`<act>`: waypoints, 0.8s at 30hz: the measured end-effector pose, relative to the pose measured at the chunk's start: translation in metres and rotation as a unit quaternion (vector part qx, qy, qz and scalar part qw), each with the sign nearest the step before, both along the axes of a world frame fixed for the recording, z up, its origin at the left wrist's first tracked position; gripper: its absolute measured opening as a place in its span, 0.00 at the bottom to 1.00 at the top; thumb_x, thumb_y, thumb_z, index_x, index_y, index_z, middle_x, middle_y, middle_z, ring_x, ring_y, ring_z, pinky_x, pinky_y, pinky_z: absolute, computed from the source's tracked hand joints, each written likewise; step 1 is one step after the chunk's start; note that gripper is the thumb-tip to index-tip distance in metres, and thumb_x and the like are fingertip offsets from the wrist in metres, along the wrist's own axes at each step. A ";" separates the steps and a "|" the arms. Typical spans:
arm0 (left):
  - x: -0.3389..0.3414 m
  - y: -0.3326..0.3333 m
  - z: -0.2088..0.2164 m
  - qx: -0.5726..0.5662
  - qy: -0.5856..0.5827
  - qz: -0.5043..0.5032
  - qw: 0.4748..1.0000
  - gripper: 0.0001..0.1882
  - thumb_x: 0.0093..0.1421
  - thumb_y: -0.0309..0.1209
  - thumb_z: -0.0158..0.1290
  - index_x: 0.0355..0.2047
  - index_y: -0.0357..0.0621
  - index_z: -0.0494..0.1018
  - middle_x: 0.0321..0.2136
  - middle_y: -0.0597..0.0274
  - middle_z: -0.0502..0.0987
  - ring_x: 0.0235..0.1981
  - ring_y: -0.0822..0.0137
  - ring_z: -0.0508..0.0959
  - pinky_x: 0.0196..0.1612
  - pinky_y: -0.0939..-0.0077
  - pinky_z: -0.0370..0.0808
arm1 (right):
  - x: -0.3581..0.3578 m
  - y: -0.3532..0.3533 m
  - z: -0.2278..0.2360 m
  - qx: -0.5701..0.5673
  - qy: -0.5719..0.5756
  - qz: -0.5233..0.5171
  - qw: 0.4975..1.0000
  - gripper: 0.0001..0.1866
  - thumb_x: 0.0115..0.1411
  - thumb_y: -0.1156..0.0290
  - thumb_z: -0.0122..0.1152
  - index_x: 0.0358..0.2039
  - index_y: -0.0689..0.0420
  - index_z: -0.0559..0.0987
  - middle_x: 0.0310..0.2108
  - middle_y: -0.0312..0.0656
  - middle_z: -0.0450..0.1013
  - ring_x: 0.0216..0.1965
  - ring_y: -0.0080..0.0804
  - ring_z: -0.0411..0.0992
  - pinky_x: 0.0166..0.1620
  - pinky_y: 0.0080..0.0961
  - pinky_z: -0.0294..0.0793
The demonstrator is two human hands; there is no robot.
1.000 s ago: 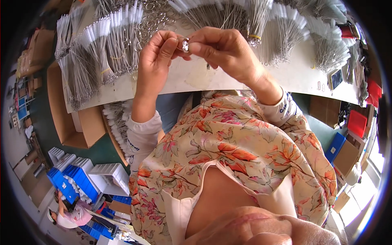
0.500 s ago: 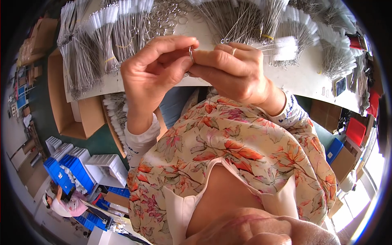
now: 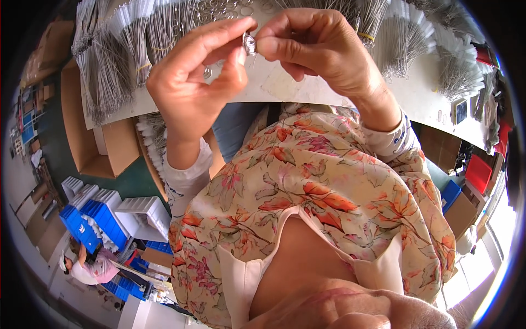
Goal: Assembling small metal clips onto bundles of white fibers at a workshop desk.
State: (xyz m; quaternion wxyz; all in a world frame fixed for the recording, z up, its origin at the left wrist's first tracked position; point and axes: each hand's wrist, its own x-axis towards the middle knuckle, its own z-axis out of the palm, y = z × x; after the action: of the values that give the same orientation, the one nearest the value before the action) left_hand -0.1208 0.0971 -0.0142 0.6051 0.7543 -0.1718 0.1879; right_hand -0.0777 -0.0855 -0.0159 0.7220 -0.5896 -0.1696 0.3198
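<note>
A small shiny metal split ring (image 3: 250, 45) is held up between my two hands over the near part of the table. My left hand (image 3: 200, 77) grips its left side between thumb and forefinger. The fingertips of my right hand (image 3: 329, 46) are pinched against its right side. Some silvery loops look bunched at the ring, too small to make out. Beyond my hands lie loose metal rings (image 3: 223, 11), partly hidden by the left hand. Wire brushes with white bristles (image 3: 134, 22) lie in bundles on the far left.
More brush bundles (image 3: 408, 41) cover the right of the white table (image 3: 298, 90). A phone-like dark device (image 3: 460, 112) lies at its right edge. Left of me stand an open cardboard box (image 3: 118, 151) and plastic crates (image 3: 145, 218). A person in pink (image 3: 98, 268) is farther off.
Both hands have moved away from me and up in the picture. The right fingers have drawn back rightward from the left hand. A white-bristled brush beside my right hand is out of sight.
</note>
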 end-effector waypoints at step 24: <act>0.087 0.085 -0.065 0.460 0.217 0.199 0.838 0.10 0.56 0.37 0.49 0.30 0.43 0.72 0.29 0.54 0.78 0.33 0.55 0.77 0.37 0.66 0.72 | 0.119 0.001 -0.092 -0.487 -0.432 -0.073 0.756 0.13 0.49 0.60 0.59 0.33 0.54 0.77 0.30 0.43 0.76 0.33 0.40 0.74 0.37 0.33 0.72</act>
State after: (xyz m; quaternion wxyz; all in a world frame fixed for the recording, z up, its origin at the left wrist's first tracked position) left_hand -0.0338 0.1817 -0.0793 0.1599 0.9852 0.0509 0.0351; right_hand 0.0417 -0.0848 -0.1078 0.2085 -0.9478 -0.2406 0.0168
